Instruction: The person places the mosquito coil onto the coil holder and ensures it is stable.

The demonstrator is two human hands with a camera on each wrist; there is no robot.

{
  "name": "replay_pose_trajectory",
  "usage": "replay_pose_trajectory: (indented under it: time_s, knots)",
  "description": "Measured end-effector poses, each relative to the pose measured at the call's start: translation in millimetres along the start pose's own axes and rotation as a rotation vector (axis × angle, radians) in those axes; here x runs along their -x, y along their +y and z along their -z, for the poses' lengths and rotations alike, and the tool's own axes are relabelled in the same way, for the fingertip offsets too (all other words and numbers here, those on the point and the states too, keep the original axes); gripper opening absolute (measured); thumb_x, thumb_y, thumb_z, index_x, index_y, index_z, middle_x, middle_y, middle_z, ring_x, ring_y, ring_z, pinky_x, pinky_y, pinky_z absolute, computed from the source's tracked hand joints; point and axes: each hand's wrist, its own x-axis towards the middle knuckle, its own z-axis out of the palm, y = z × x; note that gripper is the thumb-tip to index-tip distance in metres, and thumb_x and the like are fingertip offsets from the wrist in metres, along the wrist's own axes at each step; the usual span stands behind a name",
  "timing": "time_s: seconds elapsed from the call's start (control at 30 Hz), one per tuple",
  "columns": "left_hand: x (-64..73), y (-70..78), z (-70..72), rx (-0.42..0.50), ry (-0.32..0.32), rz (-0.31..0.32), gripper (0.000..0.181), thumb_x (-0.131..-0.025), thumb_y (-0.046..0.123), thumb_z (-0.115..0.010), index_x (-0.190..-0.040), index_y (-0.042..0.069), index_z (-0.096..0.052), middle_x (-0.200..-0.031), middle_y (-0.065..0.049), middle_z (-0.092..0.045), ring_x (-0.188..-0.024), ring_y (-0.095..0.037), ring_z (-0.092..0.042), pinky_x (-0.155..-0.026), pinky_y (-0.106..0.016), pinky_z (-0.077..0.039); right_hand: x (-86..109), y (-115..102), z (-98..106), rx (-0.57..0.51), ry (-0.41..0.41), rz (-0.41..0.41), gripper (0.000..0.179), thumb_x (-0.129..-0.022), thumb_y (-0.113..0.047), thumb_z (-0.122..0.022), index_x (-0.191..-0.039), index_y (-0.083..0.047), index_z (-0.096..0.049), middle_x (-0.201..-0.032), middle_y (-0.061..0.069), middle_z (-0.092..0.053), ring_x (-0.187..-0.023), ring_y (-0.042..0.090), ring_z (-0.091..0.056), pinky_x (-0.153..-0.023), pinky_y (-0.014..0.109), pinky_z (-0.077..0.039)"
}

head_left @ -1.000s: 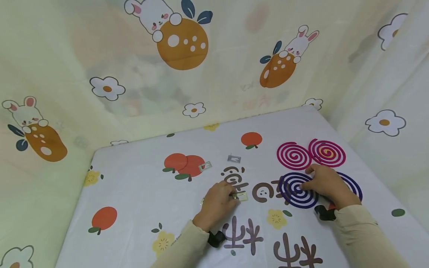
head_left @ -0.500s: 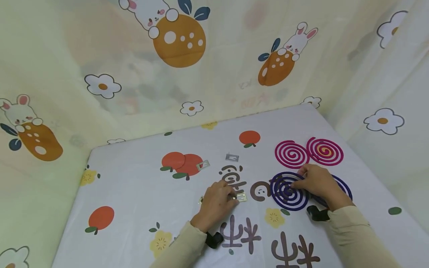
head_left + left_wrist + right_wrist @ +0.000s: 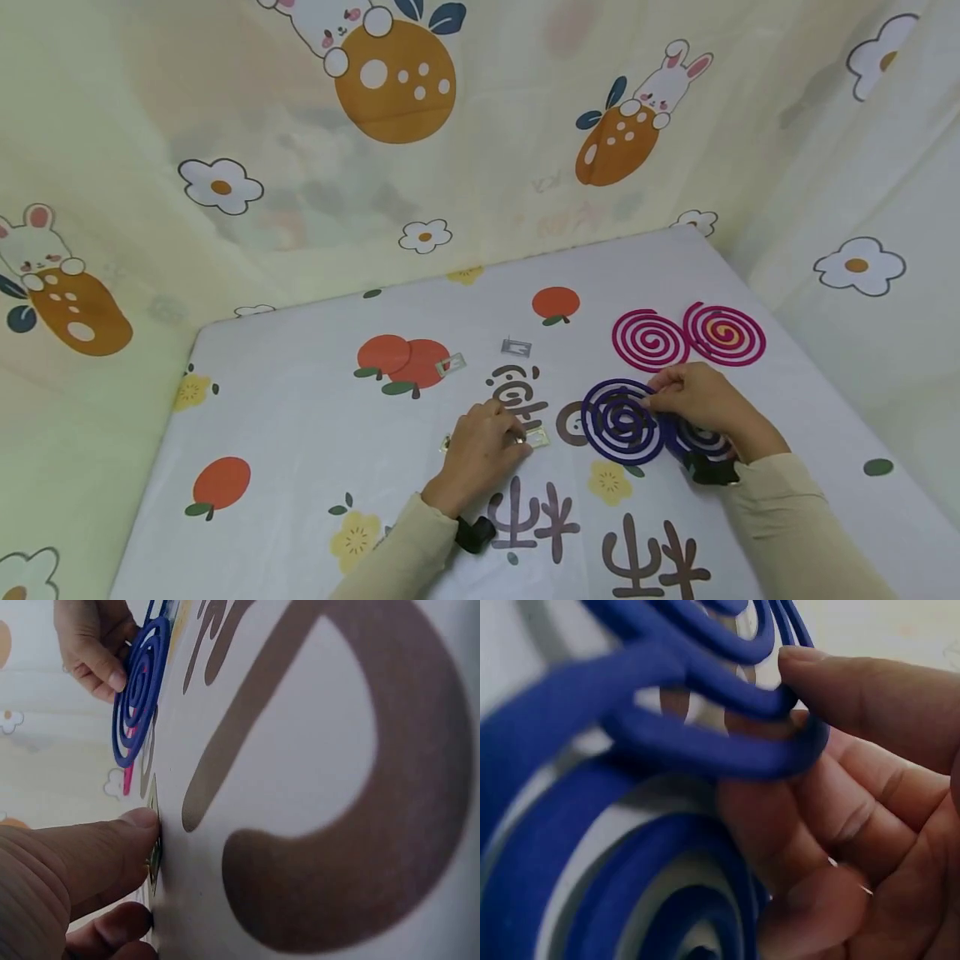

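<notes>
Pinched, both hands: right hand (image 3: pixel 705 404) has thumb and fingers clamped on the rim of a dark-blue flat spiral coil (image 3: pixel 624 419), right half of table (image 3: pixel 300 500), probably because the rim is easiest to grab. Left hand (image 3: pixel 480 450) pinches a small gold-toned metal plate (image 3: pixel 537 437), likely steadying it. Magenta spiral coils (image 3: pixel 651 340) sit toward the table's far right corner.

Blue coils (image 3: pixel 624 420): matt, smooth, plastic-looking. Pink coils (image 3: pixel 651 339), beyond blue coils: ditto. Sm. plates (image 3: pixel 517 347), L of blue coils: thin glossy metal. Bench cover (image 3: pixel 300 433), under blue coils: smooth. Curtain (image 3: pixel 510 100), behind blue coils: thin matt cloth.
</notes>
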Motion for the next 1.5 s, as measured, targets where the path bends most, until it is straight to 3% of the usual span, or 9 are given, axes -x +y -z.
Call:
replay_pose_trajectory:
  time_s: [0.13,0.3,0.43,0.6,0.77,0.87,1.03,1.13,1.5]
  knots:
    - [-0.7,0.8,1.0,0.012,-0.009,-0.004,0.013,-0.084,0.022,-0.088,-0.093,0.015,-0.082,-0.096,0.003,-0.066,-0.089,-0.016,-0.058,-0.081,-0.033,-0.049,0.0,8.9,2.4,-0.064,-0.028,-0.037,0.036,-0.095,-0.032,-0.076,-0.114,-0.001,-0.074,-0.098,0.003,-0.074,-0.092,0.022,-0.063,-0.077,0.039,-0.052]
    - [-1.1,1.0,0.2,0.021,-0.01,-0.012,0.014,-0.084,0.023,-0.087,-0.094,0.015,-0.082,-0.096,0.003,-0.066,-0.089,-0.016,-0.058,-0.081,-0.033,-0.049,-0.6,20.3,6.5,-0.234,0.006,-0.093,0.037,-0.097,-0.028,-0.075,-0.116,0.002,-0.068,-0.091,0.001,-0.069,-0.08,0.017,-0.058,-0.062,0.034,-0.054]
    - [0.3,0.4,-0.1,0.01,-0.005,0.006,0.013,-0.083,0.023,-0.088,-0.093,0.016,-0.082,-0.095,0.004,-0.065,-0.089,-0.015,-0.057,-0.08,-0.034,-0.049,-3.2,26.7,7.4,-0.412,0.031,-0.103,0.04,-0.099,-0.024,-0.073,-0.122,0.005,-0.06,-0.091,-0.002,-0.069,-0.074,0.011,-0.063,-0.064,0.031,-0.06]
    - [2.3,-0.7,0.7,0.016,-0.01,0.031,0.013,-0.084,0.023,-0.088,-0.093,0.016,-0.082,-0.096,0.004,-0.066,-0.089,-0.015,-0.057,-0.082,-0.034,-0.049,-6.7,31.7,5.5,-0.629,0.044,-0.11,0.026,-0.102,-0.017,-0.068,-0.114,0.001,-0.054,-0.089,-0.004,-0.067,-0.07,0.009,-0.067,-0.067,0.03,-0.063]
    - [2.7,-2.6,-0.2,0.021,-0.003,0.026,0.013,-0.084,0.023,-0.088,-0.094,0.016,-0.082,-0.095,0.004,-0.066,-0.088,-0.014,-0.056,-0.081,-0.032,-0.048,-8.2,28.9,-0.7,-0.771,0.019,-0.111,0.022,-0.102,-0.014,-0.068,-0.113,-0.002,-0.052,-0.09,-0.002,-0.066,-0.069,0.009,-0.068,-0.067,0.029,-0.063]
    - [1.8,-3.1,-1.3,0.017,0.007,0.007,0.013,-0.083,0.022,-0.088,-0.093,0.016,-0.082,-0.094,0.004,-0.066,-0.087,-0.015,-0.057,-0.08,-0.032,-0.048,-8.0,23.0,-5.8,-0.775,0.023,-0.103,0.029,-0.103,-0.015,-0.067,-0.121,-0.001,-0.049,-0.094,-0.001,-0.066,-0.072,0.01,-0.069,-0.069,0.029,-0.063]
    - [-0.7,-3.1,-3.2,0.01,0.026,-0.02,0.012,-0.083,0.022,-0.088,-0.092,0.016,-0.082,-0.093,0.004,-0.067,-0.087,-0.016,-0.058,-0.08,-0.033,-0.048,-9.9,12.1,-13.3,-0.622,0.1,-0.072,0.054,-0.101,-0.016,-0.07,-0.142,0.007,-0.043,-0.091,-0.006,-0.068,-0.075,0.008,-0.07,-0.066,0.029,-0.062]
    - [-1.3,-1.4,-3.5,0.004,0.026,-0.013,0.012,-0.083,0.023,-0.087,-0.093,0.016,-0.083,-0.094,0.004,-0.067,-0.088,-0.016,-0.058,-0.08,-0.034,-0.048,-11.6,5.7,-17.8,-0.573,0.128,-0.059,0.059,-0.1,-0.013,-0.071,-0.146,0.009,-0.041,-0.089,-0.006,-0.068,-0.075,0.007,-0.072,-0.065,0.029,-0.062]
    - [2.6,-0.8,-2.3,-0.012,0.022,0.024,0.022,-0.085,0.029,-0.086,-0.101,0.016,-0.08,-0.1,0.004,-0.069,-0.089,-0.016,-0.059,-0.082,-0.033,-0.049,-7.1,-21.0,-44.1,-0.778,0.091,-0.06,0.054,-0.1,-0.012,-0.07,-0.144,0.004,-0.042,-0.101,-0.007,-0.076,-0.083,0.009,-0.076,-0.077,0.03,-0.062]
